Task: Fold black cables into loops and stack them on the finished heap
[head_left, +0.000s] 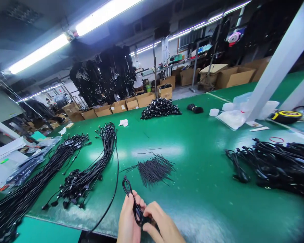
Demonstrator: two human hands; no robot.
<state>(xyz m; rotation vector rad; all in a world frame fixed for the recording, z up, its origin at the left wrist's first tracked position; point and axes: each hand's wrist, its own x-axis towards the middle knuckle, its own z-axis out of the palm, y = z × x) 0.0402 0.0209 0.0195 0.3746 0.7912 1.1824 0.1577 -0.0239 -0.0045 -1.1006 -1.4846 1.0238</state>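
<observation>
A black cable (pixel 128 186), folded into a narrow coil, is gripped in my left hand (pixel 129 216) just above the table's near edge. The fingers of my right hand (pixel 160 221) close on the lower end of the same coil. Just beyond my hands lies a loose pile of short black ties (pixel 155 168). To the left, a bundle of long black cables (pixel 101 158) with connectors at its ends rests on the table, and one cable (pixel 116 175) trails from it down over the near edge.
The green table (pixel 200 162) bears another long cable bundle (pixel 45 168) at left. Coiled cables (pixel 281 165) are heaped at right. A pile of small black parts (pixel 160 108) sits at the far edge. A white post (pixel 278 64) and tape measure (pixel 286 116) stand right.
</observation>
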